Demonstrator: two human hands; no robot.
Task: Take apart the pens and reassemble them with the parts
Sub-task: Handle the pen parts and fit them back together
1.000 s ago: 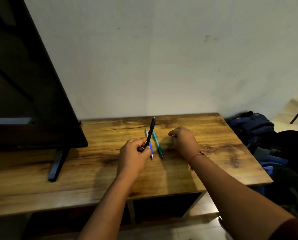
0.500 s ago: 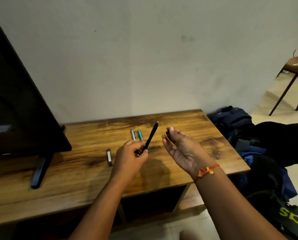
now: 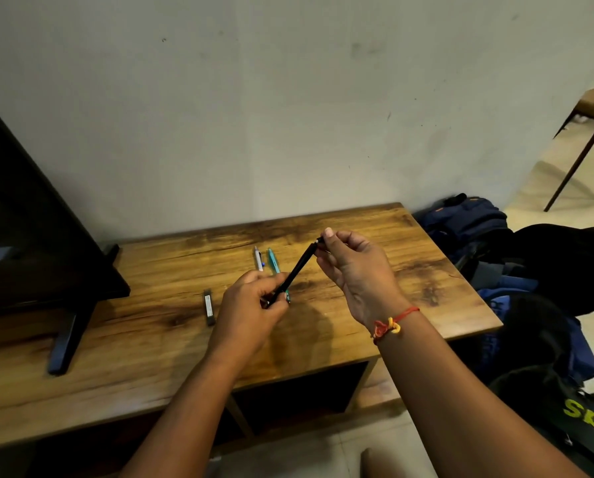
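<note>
A black pen [image 3: 297, 269] is held slanted above the wooden table [image 3: 150, 339]. My left hand [image 3: 250, 312] grips its lower end. My right hand [image 3: 352, 270] pinches its upper tip between thumb and fingers. Behind the hands two more pens lie side by side on the table: a white-and-blue pen [image 3: 259, 258] and a teal pen [image 3: 273, 261], the teal one partly hidden by my left hand. A short dark pen part with a silver clip [image 3: 208, 307] lies on the table left of my left hand.
A black TV on a stand [image 3: 64, 339] fills the table's left side. Dark bags [image 3: 495, 243] are heaped on the floor right of the table. A chair [image 3: 585, 132] stands at the far right. A plain wall rises behind the table.
My right hand lifted off the table, opened, then closed on the black pen's upper tip. The left hand kept its grip and tilted the pen rightward. The view shifted right.
</note>
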